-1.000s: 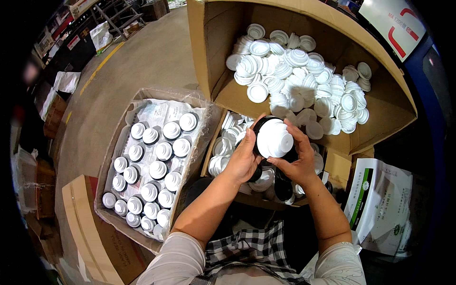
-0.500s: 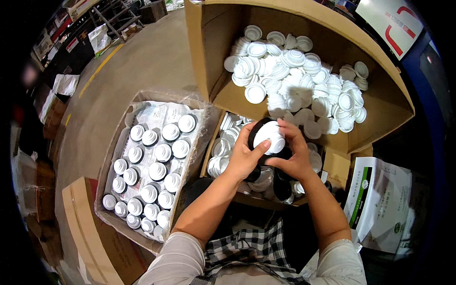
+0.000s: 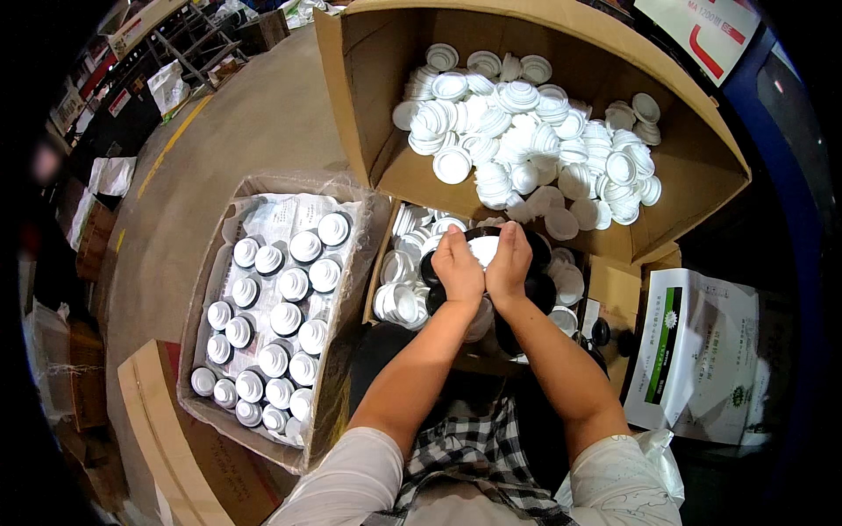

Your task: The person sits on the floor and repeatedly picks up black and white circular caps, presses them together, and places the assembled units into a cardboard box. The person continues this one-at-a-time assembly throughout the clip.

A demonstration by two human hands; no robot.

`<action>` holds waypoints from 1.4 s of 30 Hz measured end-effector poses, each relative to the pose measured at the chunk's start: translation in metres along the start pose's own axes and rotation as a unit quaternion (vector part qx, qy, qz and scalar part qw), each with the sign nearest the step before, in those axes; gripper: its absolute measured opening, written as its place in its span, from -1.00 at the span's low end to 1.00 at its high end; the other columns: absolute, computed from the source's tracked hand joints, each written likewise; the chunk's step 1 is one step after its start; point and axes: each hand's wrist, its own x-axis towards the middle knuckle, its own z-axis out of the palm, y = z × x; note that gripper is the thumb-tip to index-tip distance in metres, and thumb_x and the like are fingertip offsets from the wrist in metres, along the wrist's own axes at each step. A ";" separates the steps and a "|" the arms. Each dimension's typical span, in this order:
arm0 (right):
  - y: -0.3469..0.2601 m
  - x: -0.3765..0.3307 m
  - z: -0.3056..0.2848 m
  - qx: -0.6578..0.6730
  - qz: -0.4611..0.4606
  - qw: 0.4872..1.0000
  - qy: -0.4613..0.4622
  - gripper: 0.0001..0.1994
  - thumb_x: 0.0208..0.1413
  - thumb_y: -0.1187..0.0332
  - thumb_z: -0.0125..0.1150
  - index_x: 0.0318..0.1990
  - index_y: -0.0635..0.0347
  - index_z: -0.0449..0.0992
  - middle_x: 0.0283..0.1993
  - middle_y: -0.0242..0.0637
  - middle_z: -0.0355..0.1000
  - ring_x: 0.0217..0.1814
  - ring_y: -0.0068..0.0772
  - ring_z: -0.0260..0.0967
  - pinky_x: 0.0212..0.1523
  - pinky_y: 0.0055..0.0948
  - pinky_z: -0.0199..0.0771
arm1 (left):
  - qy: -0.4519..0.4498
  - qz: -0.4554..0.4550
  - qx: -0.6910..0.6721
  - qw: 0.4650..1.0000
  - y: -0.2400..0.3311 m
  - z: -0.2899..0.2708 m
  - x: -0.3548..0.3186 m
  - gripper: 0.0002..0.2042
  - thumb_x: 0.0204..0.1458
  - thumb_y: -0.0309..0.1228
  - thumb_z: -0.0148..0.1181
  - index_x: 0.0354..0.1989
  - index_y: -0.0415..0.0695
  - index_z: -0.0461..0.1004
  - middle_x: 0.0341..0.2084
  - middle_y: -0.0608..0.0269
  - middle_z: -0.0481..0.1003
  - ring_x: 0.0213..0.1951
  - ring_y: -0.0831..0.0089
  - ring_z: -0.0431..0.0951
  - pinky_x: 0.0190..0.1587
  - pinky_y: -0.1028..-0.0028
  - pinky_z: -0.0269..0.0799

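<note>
My left hand [image 3: 458, 268] and my right hand [image 3: 511, 263] press side by side on a white cap [image 3: 484, 250] that sits on a black round container [image 3: 535, 289]. Both palms cover most of the cap, so only a small white patch shows between the thumbs. The hands are above a small cardboard box [image 3: 386, 254] holding white caps and black containers. Behind them an open large carton [image 3: 368, 149] is heaped with loose white caps [image 3: 526, 149].
At my left a plastic-lined carton [image 3: 210, 289] holds several rows of white-capped containers [image 3: 281, 316]. A flat cardboard piece [image 3: 158, 430] lies at lower left. A white and green printed bag [image 3: 702, 351] sits at right. Bare concrete floor [image 3: 237, 131] stretches to the upper left.
The capped container was held up facing me with fingers around its rim; now both hands have closed over the cap and pushed it down and away, nearer the box.
</note>
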 end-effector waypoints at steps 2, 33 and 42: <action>0.012 0.004 -0.001 0.000 0.031 0.999 0.007 -0.52 0.26 0.05 -0.26 -0.33 0.36 0.39 -0.42 -0.08 0.38 -0.36 -0.16 0.33 -0.25 -0.29 0.29 | 0.000 0.013 0.033 0.999 -0.006 0.006 0.003 -0.61 0.21 -0.26 -0.14 -0.61 -0.27 0.32 -0.74 0.32 0.28 -0.61 0.59 0.18 -0.53 0.49 0.18; -0.023 -0.021 -0.032 0.165 0.238 0.928 -0.235 -0.46 0.16 -0.21 -0.21 -0.04 0.07 0.36 -0.13 -0.33 0.40 -0.06 -0.39 0.34 -0.11 -0.34 0.34 | 0.102 -0.104 0.807 0.572 0.067 -0.519 0.120 -0.70 0.00 -0.08 0.07 -0.35 0.00 0.62 -0.15 0.09 0.46 -0.05 0.09 0.44 -0.12 0.21 0.40; -0.017 -0.022 -0.027 0.106 0.244 0.929 -0.256 -0.42 0.15 -0.23 -0.22 -0.02 0.12 0.35 -0.13 -0.30 0.40 -0.07 -0.40 0.34 -0.11 -0.36 0.34 | -0.071 -0.094 0.819 0.562 0.084 -0.526 0.103 -0.37 -0.20 -0.28 0.30 0.14 0.04 0.26 0.16 0.15 0.24 0.24 0.08 0.11 0.25 0.12 -0.01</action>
